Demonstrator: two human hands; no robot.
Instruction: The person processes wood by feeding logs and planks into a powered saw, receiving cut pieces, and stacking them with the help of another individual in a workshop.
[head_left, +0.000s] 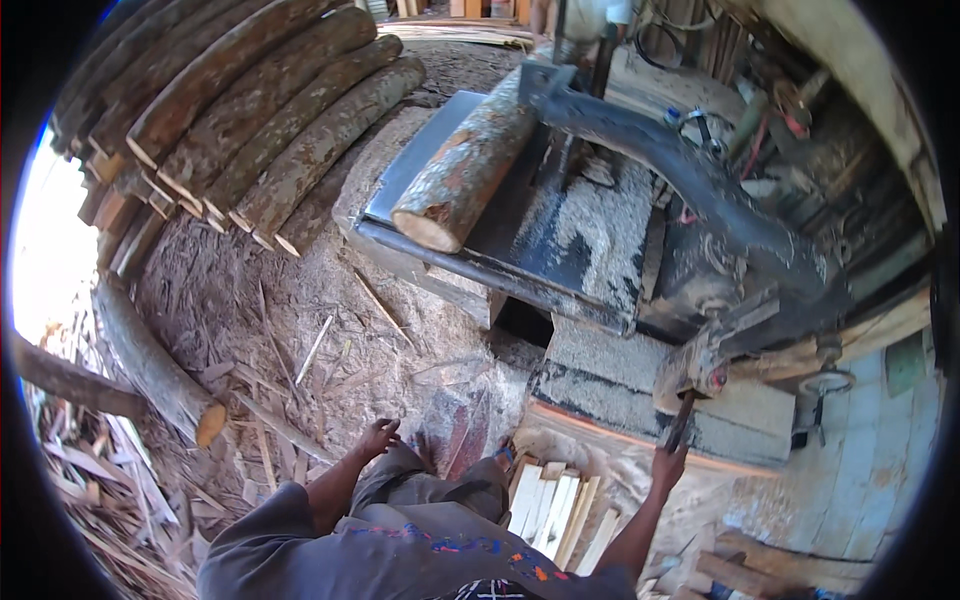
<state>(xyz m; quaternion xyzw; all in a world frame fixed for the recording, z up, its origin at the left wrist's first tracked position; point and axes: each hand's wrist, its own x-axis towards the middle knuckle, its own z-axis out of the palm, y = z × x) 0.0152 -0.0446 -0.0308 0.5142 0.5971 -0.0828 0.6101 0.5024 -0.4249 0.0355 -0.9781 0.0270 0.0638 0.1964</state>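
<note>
My right hand (672, 462) is closed around a dark lever (684, 415) that sticks out from the front of a large sawing machine (690, 175). Free of any object, my left hand (378, 440) hangs in front of my left thigh with its fingers loosely apart. A bark-covered log (462, 165) lies lengthwise on the machine's metal table (375, 212), its pale cut end facing me. Beside the log, the table is coated with sawdust (600, 225). The log's far end is partly hidden behind the machine's dark curved arm.
Many logs (290, 130) are stacked at the far left. A curved log (165, 365) and wood scraps (110, 480) lie on the left floor. Sawn pale strips (548, 510) rest by my feet. A small handwheel (826, 382) is at the right.
</note>
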